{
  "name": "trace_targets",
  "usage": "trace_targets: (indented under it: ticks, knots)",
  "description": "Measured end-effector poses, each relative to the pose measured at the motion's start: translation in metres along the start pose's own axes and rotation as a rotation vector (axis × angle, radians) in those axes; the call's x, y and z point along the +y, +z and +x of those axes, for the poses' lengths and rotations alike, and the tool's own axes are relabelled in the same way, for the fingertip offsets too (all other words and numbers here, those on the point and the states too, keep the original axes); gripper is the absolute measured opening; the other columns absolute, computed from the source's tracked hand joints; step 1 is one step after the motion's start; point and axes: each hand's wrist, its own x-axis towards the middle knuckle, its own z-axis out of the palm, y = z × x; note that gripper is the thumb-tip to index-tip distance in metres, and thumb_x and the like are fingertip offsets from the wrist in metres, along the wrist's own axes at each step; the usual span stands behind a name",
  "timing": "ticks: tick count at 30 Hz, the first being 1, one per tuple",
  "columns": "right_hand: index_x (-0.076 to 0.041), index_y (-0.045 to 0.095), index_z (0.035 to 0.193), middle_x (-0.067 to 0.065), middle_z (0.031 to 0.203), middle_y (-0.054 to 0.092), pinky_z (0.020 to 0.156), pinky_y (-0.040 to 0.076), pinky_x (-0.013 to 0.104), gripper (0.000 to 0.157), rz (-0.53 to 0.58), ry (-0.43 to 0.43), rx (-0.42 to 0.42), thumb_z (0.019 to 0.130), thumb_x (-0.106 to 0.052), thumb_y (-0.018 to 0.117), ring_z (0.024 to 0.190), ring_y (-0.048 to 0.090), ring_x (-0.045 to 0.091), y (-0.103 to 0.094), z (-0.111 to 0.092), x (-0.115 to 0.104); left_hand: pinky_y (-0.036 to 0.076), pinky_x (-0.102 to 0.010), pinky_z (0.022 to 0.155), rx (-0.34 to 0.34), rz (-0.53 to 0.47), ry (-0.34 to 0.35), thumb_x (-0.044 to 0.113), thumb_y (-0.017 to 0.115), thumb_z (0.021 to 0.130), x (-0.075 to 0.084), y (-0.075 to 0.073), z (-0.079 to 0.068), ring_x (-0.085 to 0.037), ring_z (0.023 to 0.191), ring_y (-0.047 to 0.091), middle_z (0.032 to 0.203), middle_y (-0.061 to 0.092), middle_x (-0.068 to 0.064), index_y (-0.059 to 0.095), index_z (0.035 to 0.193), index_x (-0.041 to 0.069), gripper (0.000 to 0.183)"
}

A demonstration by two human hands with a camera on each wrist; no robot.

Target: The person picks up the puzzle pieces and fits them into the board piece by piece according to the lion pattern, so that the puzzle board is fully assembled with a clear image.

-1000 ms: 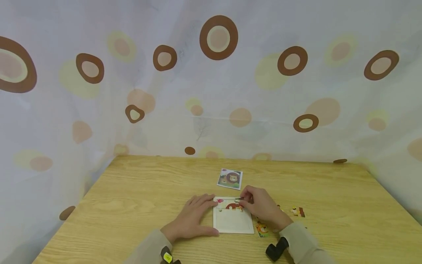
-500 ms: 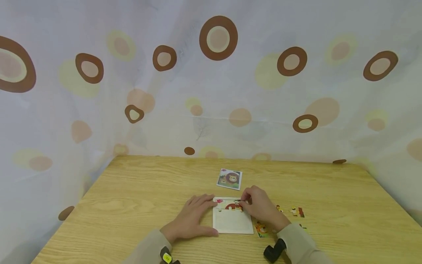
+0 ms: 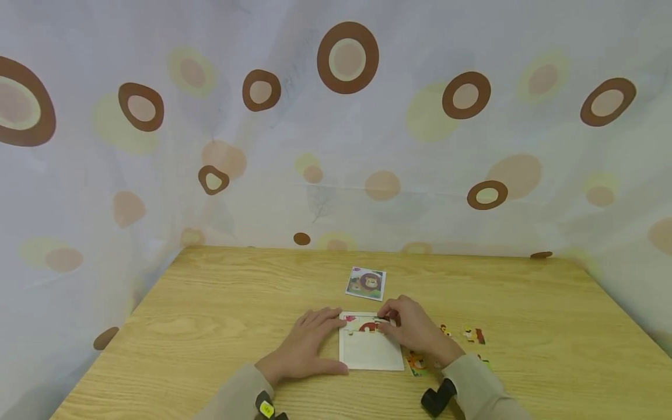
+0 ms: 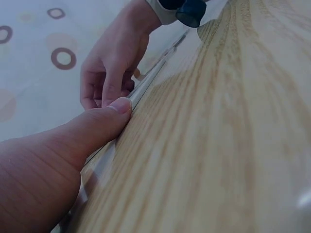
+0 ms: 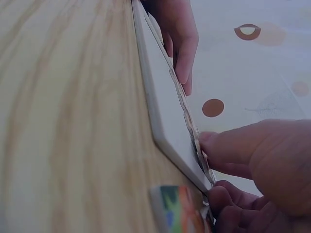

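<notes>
A white puzzle board point(image 3: 371, 353) lies flat on the table, a row of lion puzzle pieces point(image 3: 367, 327) along its far side. My left hand point(image 3: 307, 349) rests at the board's left edge, fingers extended onto the far left corner and thumb beside the near left one. At the far right corner, my right hand point(image 3: 415, 328) pinches a puzzle piece between thumb and fingers; the piece is mostly hidden. In the right wrist view, that thumb and the fingertips sit at the edge of the board point(image 5: 167, 116).
Loose puzzle pieces lie right of the board, among them an orange one point(image 3: 417, 364) near its edge and a brown and yellow one point(image 3: 475, 335). Behind the board is a lion picture card point(image 3: 366, 283). A patterned curtain point(image 3: 336, 146) hangs behind the wooden table point(image 3: 236, 303).
My right hand has shifted slightly left along the board's far edge, and its fingertips now cover more of the row's right end. The left hand stays in place.
</notes>
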Motion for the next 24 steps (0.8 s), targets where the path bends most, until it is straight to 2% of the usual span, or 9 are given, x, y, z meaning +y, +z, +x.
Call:
trace_targets:
  ticks: [6,12,19,24]
  knots:
    - [-0.01,0.068,0.091,-0.001,0.077,0.05,0.057,0.036,0.021,0.008,0.001,0.033,-0.028,0.086,-0.015,0.072,0.067,0.04,0.011,-0.001,0.001,-0.001,0.016,-0.055,0.118,0.011,-0.002,0.011,0.065,0.067,0.077,0.0,0.001,0.0,-0.026,0.143,0.028,0.154,0.036,-0.002,0.048,0.14,0.019,0.081]
    - [-0.01,0.069,0.085,-0.002,0.073,0.049,0.056,0.033,0.021,0.003,-0.053,0.023,-0.002,0.085,-0.011,0.072,0.066,0.038,0.011,0.003,0.001,-0.004,0.016,-0.057,0.117,0.006,-0.023,0.014,0.064,0.067,0.078,0.0,0.001,0.0,-0.028,0.144,0.028,0.154,0.035,-0.002,0.047,0.141,0.019,0.08]
    - [-0.014,0.061,0.075,-0.002,0.071,0.051,0.055,0.037,0.025,0.016,-0.282,0.014,-0.016,0.085,-0.009,0.072,0.066,0.041,0.011,0.006,-0.001,-0.026,0.015,-0.056,0.118,0.002,-0.024,0.012,0.064,0.066,0.078,0.0,0.002,-0.001,-0.028,0.144,0.026,0.155,0.034,0.0,0.047,0.141,0.02,0.079]
    - [-0.015,0.057,0.072,0.0,0.071,0.047,0.052,0.042,0.03,0.021,-0.418,0.025,0.03,0.081,-0.011,0.076,0.064,0.043,0.013,0.009,-0.003,-0.035,0.015,-0.056,0.118,0.003,-0.014,0.011,0.064,0.066,0.078,0.001,0.001,-0.001,-0.029,0.144,0.026,0.155,0.034,0.0,0.047,0.141,0.02,0.079]
